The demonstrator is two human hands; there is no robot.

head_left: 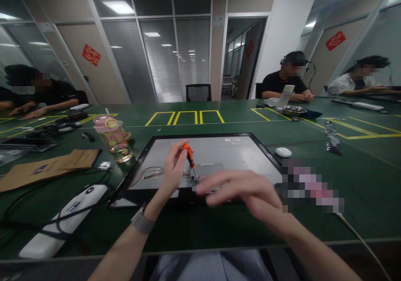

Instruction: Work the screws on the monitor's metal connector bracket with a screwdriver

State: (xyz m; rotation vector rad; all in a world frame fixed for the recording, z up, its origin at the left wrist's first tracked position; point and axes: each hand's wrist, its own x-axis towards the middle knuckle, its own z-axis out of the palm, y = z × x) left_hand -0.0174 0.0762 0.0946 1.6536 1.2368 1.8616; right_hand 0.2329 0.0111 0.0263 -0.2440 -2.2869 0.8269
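Note:
My left hand [175, 164] has its fingers closed around the handle of an orange and black screwdriver [189, 155]. The screwdriver is tilted, its tip down at a small metal part [193, 177] on the back of a display panel [156, 151]. Over the near side of the panel is my right hand [247, 187], slightly blurred, with fingers stretched out and nothing seen in them. Coloured wires [153, 172] run across the panel on the left of the metal part. My right hand hides some of the metal part and panel edge.
Left of the panel stand a pink-lidded bottle [112, 139], a paper bag [53, 166] and a white cable-wrapped device [65, 220]. A white mouse [283, 152] and a blurred-out item [313, 187] lie at right. Several people sit farther off around the green table [360, 168].

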